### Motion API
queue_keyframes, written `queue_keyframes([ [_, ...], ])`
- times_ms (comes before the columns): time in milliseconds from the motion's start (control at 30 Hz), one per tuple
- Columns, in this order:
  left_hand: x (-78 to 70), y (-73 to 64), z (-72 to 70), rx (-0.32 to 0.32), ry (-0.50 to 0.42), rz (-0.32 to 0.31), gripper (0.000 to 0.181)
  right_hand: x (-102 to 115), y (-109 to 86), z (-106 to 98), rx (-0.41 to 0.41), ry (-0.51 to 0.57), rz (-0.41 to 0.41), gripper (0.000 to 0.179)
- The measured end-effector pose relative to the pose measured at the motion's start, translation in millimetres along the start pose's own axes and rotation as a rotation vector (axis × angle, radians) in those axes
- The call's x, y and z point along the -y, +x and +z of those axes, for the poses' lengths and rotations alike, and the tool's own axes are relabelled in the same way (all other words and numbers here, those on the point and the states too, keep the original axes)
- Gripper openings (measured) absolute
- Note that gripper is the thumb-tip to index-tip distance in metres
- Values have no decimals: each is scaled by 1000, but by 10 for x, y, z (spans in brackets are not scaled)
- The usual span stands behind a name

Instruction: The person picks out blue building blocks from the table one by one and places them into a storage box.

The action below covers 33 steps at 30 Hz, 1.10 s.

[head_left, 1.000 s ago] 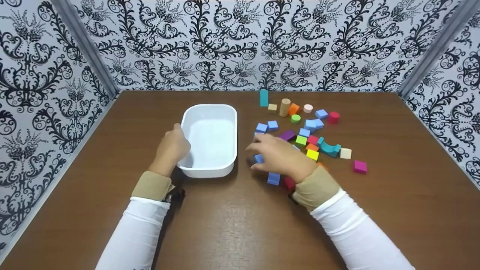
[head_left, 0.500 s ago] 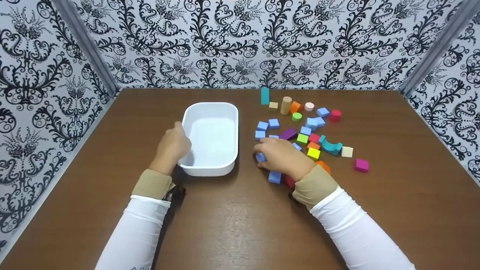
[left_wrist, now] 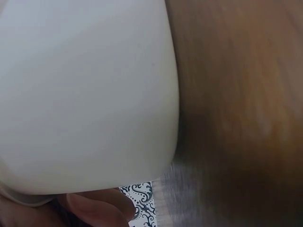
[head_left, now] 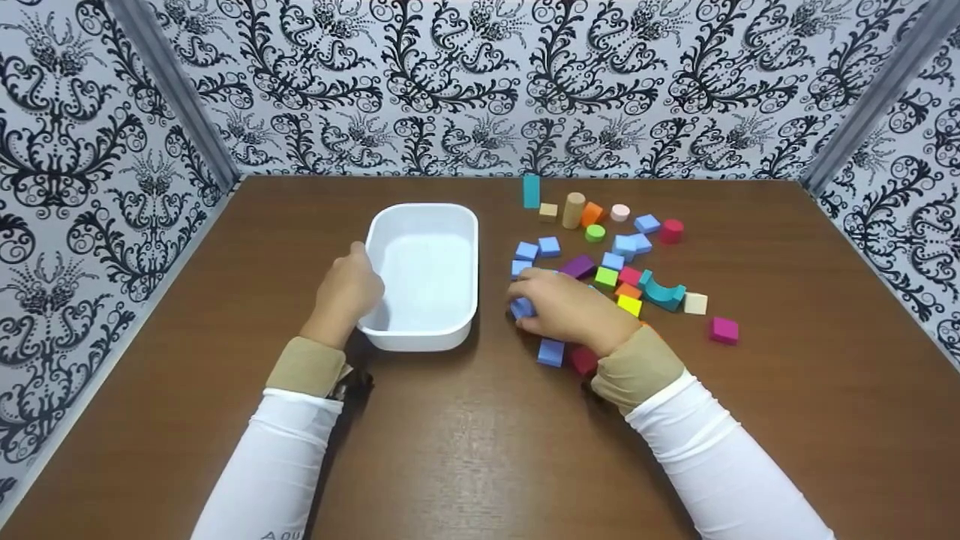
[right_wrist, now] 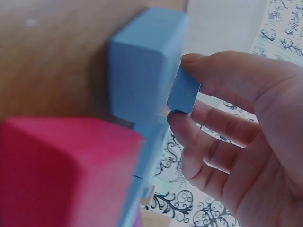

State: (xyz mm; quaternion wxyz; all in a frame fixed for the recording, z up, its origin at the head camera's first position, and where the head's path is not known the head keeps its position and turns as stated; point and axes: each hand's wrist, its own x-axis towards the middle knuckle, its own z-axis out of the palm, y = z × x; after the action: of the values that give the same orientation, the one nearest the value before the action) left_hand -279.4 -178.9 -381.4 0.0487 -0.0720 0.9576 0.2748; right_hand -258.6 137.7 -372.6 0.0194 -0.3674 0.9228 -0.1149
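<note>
My left hand [head_left: 346,291] grips the left rim of a white plastic tub [head_left: 457,341], whose inside shows bare. From the left wrist, the tub's outer wall [left_wrist: 90,99] fills much of the picture, and the fingers [left_wrist: 97,210] curl at its rim below. On the other side, my right hand [head_left: 574,309] pinches a small blue block [right_wrist: 183,91] between thumb and fingertips. Its palm side shows in the right wrist view, beside another blue block [right_wrist: 137,71] and a red block [right_wrist: 66,170]. The pinched block is partly covered by fingers in the head view.
Several coloured blocks lie right of the tub, among them a purple block [head_left: 577,267], a teal arch [head_left: 661,291], a yellow block [head_left: 629,305] and a magenta block [head_left: 724,330]. A wooden cylinder [head_left: 574,210] stands farther back. Patterned walls [head_left: 480,90] edge the brown table [head_left: 450,450].
My right hand has moved slightly right, and its thumb and fingers have come together on the blue block. The left hand stays on the tub's rim.
</note>
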Motion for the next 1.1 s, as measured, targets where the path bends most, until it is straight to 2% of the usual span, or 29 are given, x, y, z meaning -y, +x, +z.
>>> queue_keyframes([
  [367,-13,10,11,-3,4,-8,62,56,8,-287,-111,103,44,29],
  [600,-8,5,33,-23,19,4,59,304,190,-368,-198,136,12,30],
  [800,10,20,36,-38,20,16,57,595,438,-276,-253,138,-72,31],
  [967,23,31,37,-59,37,25,55,791,647,-95,-237,118,-144,32],
  [1100,28,22,25,-63,35,26,56,876,768,37,-219,124,-138,31],
])
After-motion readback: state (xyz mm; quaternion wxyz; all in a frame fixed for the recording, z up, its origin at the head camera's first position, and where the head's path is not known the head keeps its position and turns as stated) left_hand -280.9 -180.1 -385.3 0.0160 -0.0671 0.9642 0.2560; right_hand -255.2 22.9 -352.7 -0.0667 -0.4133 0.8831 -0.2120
